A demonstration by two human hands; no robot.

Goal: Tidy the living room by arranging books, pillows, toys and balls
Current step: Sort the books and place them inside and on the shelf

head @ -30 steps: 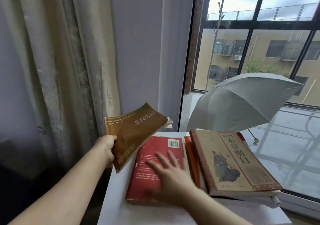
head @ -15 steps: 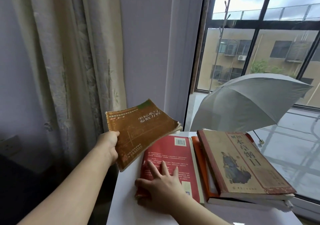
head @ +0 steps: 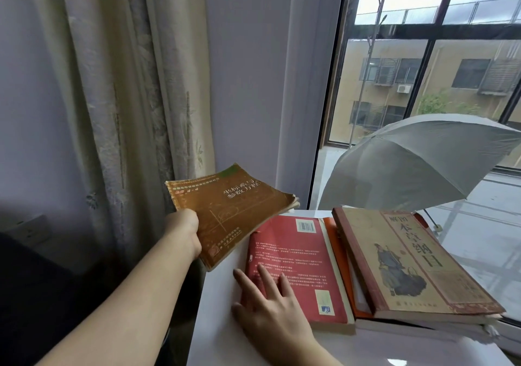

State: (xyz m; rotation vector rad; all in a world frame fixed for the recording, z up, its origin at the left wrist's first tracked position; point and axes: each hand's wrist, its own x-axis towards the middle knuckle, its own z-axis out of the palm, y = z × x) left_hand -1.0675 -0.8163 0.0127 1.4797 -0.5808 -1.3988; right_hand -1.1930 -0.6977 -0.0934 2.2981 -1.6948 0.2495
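Worn brown paperback book (head: 231, 213) points away from you.
Your left hand (head: 183, 233) grips it; your right hand (head: 270, 312) lies flat on the red paperback book (head: 298, 261).

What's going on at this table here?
A person is sorting books on a white table. The left hand grips a worn brown paperback, lifted above the table's left edge. The right hand rests flat on a red paperback lying beside a tan hardcover book stacked on others.
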